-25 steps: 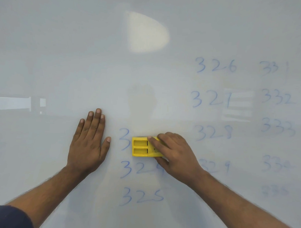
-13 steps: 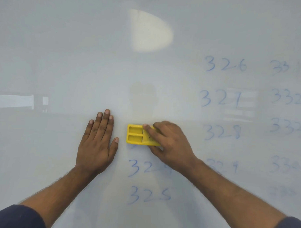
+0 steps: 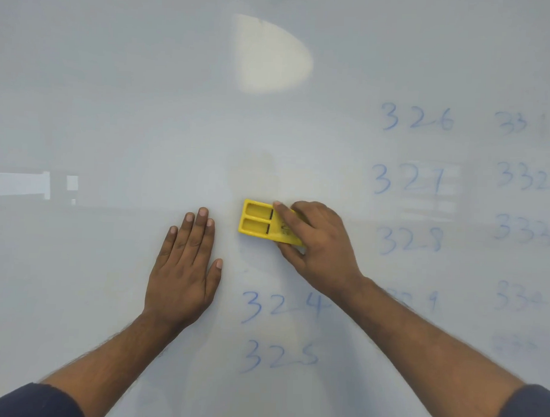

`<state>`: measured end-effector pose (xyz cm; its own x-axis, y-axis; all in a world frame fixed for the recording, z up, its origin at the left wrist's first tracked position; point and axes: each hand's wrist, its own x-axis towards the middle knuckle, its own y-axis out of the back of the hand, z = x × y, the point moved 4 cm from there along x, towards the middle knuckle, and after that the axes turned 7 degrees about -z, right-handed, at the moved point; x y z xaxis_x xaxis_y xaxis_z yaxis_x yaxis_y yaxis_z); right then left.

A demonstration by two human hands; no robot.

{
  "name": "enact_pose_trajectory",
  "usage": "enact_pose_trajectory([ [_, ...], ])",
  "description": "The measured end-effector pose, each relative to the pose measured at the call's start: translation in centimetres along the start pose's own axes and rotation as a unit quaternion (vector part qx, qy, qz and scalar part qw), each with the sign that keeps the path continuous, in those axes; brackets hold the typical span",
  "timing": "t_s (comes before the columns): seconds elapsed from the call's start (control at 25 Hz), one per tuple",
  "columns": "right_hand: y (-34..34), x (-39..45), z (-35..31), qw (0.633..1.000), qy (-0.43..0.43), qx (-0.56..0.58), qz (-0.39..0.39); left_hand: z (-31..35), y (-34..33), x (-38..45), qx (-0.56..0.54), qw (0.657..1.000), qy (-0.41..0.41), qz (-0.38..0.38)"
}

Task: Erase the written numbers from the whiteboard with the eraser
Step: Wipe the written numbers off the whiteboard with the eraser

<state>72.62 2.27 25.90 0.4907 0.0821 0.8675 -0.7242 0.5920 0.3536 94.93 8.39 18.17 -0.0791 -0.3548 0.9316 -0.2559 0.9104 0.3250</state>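
A whiteboard fills the view. My right hand grips a yellow eraser and presses it flat on the board, just above the blue number 324. Below that stands 325. My left hand lies flat on the board, fingers together, left of the eraser and holding nothing. To the right are columns of blue numbers: 326, 327, 328, then 331, 332, 333. My right forearm partly hides a faint 329.
The board's left and upper parts carry no writing. A bright light reflection shows at the top centre. Fainter, smudged numbers sit at the lower right.
The eraser has slid left and up over the number above 324, and that number is gone. My left hand stays flat on the board.
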Motion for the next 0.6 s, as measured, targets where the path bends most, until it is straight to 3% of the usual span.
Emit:
enact_pose_trajectory([
  [0.28,-2.2,-6.7,-2.6,0.991,0.086,-0.022,-0.098,-0.1,-0.4,-1.3,0.001,1.000,-0.011,0.006],
  [0.6,-0.7,-2.6,-1.6,0.999,-0.042,-0.001,-0.033,0.2,-0.9,-2.2,-0.014,1.000,-0.011,0.001],
])
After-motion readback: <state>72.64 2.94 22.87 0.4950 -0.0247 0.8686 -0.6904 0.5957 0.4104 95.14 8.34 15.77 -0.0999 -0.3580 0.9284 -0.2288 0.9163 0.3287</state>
